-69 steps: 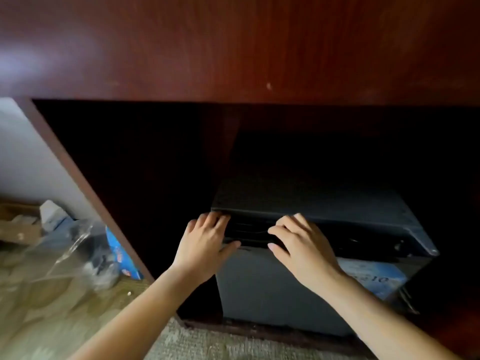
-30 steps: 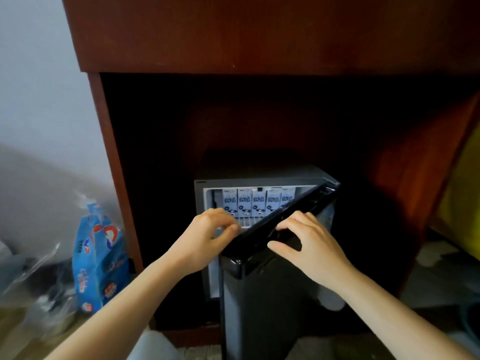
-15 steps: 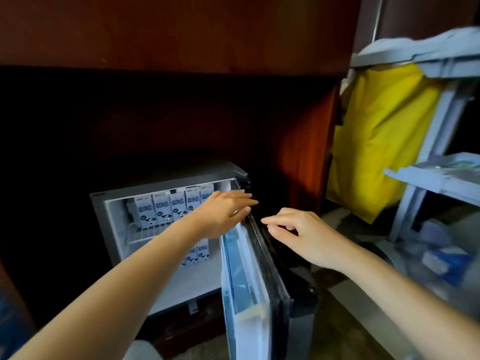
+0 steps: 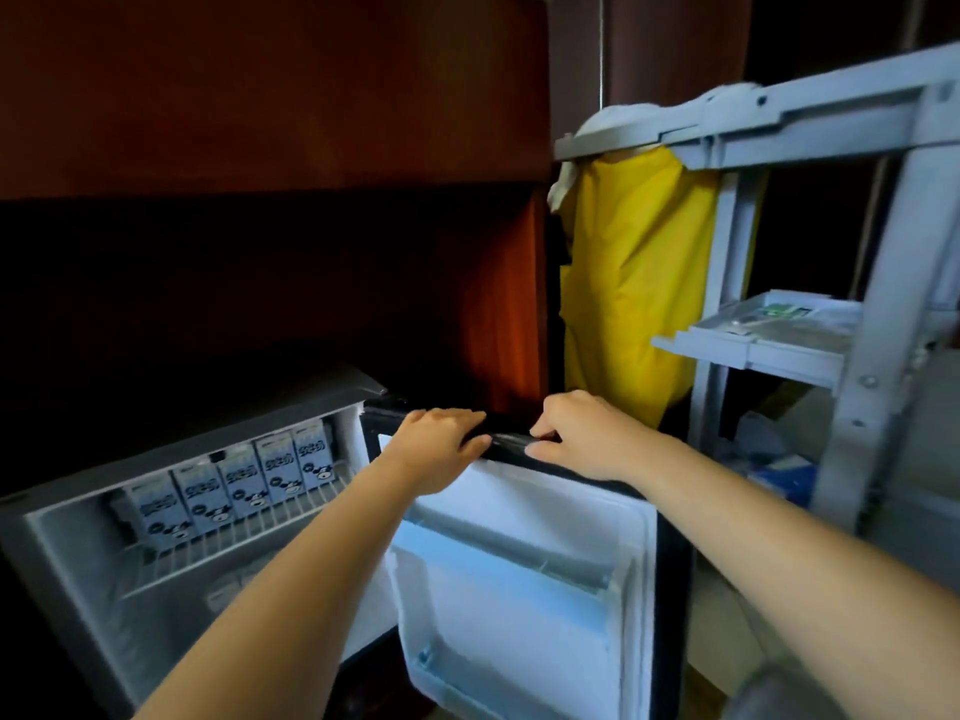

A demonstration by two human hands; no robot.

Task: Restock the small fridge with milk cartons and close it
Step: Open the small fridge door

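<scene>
the left hand (image 4: 440,445) and the right hand (image 4: 584,438), at its three o'clock, each clasp the top edge of the fridge door (image 4: 524,595), probably to hold it wide for loading. milk cartons (image 4: 236,483) line the wire shelf (image 4: 249,545), at eight o'clock.

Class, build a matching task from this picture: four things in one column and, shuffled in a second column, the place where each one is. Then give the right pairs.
Things
1. blue-and-white milk cartons
2. yellow fabric bag
3. left hand
4. white crumpled cloth

Places
A. hanging from the grey plastic cart
B. gripping the top edge of the open black fridge door
C. standing in a row on the wire shelf inside the small grey fridge
D. lying on top of the cart

Pairs: 1-C, 2-A, 3-B, 4-D
</scene>
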